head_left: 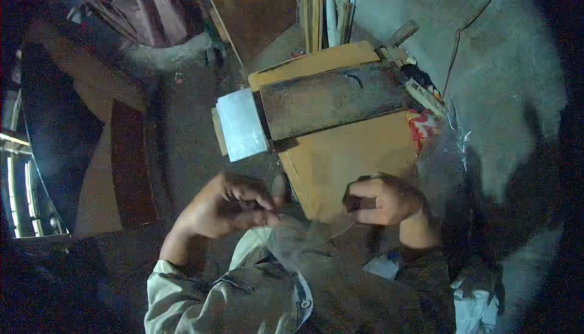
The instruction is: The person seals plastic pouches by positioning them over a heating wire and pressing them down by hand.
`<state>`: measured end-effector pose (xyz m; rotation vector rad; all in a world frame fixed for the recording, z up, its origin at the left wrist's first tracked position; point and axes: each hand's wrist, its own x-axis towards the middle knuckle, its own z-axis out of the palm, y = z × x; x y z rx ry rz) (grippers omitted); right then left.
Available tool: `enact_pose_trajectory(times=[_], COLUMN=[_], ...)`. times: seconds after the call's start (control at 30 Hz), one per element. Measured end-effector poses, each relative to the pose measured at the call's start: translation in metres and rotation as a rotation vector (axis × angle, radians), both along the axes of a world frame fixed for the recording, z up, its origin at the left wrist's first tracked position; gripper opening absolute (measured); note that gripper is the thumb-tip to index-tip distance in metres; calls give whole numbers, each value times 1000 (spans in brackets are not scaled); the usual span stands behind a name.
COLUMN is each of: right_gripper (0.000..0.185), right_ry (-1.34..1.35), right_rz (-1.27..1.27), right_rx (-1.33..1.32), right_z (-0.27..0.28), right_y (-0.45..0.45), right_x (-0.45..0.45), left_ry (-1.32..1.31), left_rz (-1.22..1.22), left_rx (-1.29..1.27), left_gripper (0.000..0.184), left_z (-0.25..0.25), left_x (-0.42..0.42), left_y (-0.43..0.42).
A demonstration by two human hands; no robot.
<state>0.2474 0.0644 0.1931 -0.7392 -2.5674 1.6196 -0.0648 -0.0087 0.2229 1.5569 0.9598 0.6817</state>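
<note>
Translucent film (301, 244), blurred to my eye, hangs between the left hand (228, 209), which pinches its edge, and the right hand (386, 201), its fingers curled narrow on what I cannot tell, so gentle, even tension seems wisest.

Tan surf. (359, 158) w/ dk panel (328, 104) lying across, red-white item (423, 128) at R edge.
</note>
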Motion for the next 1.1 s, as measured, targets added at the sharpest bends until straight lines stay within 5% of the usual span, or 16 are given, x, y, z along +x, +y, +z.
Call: enact_pose_trajectory(times=[0.07, 0.13, 0.2, 0.27, 0.37, 0.5, 0.53, 0.6, 0.93, 1.0, 1.1], right_gripper=[16, 16, 10, 10, 12, 15, 16, 17, 23, 34, 43], right_ry=[136, 69, 69, -105, -66, 134, 207, 202, 170, 162, 6], right_rz=[15, -259, -329, -512, -613, -755, -808, -848, -1110, -1062, -897], right_rx=[46, -188, -276, -319, -312, -301, -305, -331, -235, 592, 711], right_z=[-16, -21, -27, -31, -49, -97, -108, -126, -221, -236, -187], right_y=[7, 10, 22, 37, 58, 100, 111, 133, 218, 221, 181], right_x=[10, 17, 19, 16, 4, -17, -26, -45, -84, -81, -84], left_ry=[-95, -186, 147, 44, 294, 311, 314, 512, 904, 941, 1000], left_rz=[189, 383, 420, 528, 807, 1038, 1044, 1027, 440, 405, 424], left_rx=[-35, -67, 23, 63, 131, 429, 414, 846, 333, 275, 308], left_gripper=[12, 12, 12, 12, 11, 11, 11, 22, 59, 62, 64], left_z=[-13, -28, -43, -101, -87, -102, -109, -128, -189, -205, -224], left_x=[-2, -6, -17, -36, -38, -40, -39, -34, 46, 50, 50], left_y=[3, 12, 38, 65, 95, 105, 105, 108, 97, 101, 110])
